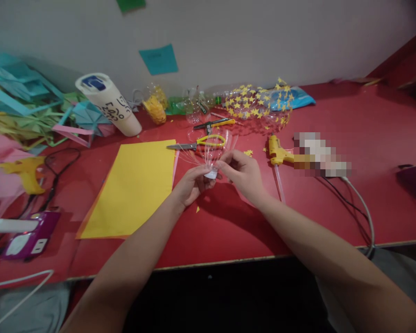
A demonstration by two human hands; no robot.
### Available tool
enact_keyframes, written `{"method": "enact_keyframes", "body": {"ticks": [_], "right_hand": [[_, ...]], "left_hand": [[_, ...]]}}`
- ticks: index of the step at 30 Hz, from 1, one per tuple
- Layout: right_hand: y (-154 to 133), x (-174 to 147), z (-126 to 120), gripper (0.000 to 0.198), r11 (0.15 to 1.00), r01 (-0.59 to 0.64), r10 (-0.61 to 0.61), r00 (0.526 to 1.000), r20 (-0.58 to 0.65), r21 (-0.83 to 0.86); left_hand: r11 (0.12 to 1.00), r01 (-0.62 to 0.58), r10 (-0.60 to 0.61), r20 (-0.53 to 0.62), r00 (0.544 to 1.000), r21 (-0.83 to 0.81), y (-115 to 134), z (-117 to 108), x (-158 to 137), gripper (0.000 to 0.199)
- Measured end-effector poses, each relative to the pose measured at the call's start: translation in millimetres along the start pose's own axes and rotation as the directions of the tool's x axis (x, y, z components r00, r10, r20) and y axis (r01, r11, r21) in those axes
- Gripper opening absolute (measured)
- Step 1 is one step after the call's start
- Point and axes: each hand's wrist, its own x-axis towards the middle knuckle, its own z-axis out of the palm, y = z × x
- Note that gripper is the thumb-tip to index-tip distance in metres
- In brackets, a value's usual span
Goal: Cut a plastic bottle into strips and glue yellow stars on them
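Note:
Between my hands is a clear plastic bottle top cut into thin strips [219, 144], its white cap [211, 174] facing me. My left hand [195, 185] is closed around the neck and cap. The thumb and forefinger of my right hand [241, 171] pinch the base of the strips on the right side. The strips fan out away from me. Just beyond them lie scissors [194, 145] with yellow and red handles, partly seen through the strips. A yellow-handled cutter knife [217, 123] rests farther back.
Yellow paper sheets [135, 185] lie at left. A yellow glue gun [277, 152] is on the right, another glue gun [27, 173] at far left. Along the wall stand a white tumbler [113, 106], a cup of yellow pieces [155, 108] and star-covered plastic strips [253, 101].

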Motion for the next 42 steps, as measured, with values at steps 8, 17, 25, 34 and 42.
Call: {"method": "enact_keyframes", "body": {"ticks": [8, 17, 25, 34, 42], "right_hand": [[5.9, -0.2, 3.0, 0.03, 0.994, 0.092, -0.086, 0.99, -0.109, 0.056], [0.3, -3.2, 0.4, 0.009, 0.973, 0.15, -0.158, 0.987, -0.032, -0.175], [0.6, -1.9, -1.8, 0.004, 0.945, 0.187, -0.192, 0.981, 0.009, -0.269], [0.6, -0.5, -3.8, 0.008, 0.909, 0.256, -0.246, 0.967, 0.072, -0.329], [3.5, -1.6, -3.0, 0.012, 0.883, 0.306, -0.284, 0.952, 0.114, -0.355]], "left_hand": [[1.0, 0.004, -0.004, -0.004, 1.0, -0.001, -0.9, -1.2, -0.2, 0.011], [1.0, -0.013, 0.013, 0.005, 1.0, 0.008, 0.8, 2.0, -0.3, 0.012], [1.0, -0.009, 0.009, 0.0, 1.0, -0.005, 0.3, 1.5, -0.7, 0.009], [0.996, 0.038, -0.041, -0.029, 0.999, -0.078, 3.1, 1.8, 0.2, 0.009], [0.987, 0.08, -0.091, -0.073, 0.993, -0.142, 7.8, 5.1, -1.0, 0.016]]}}
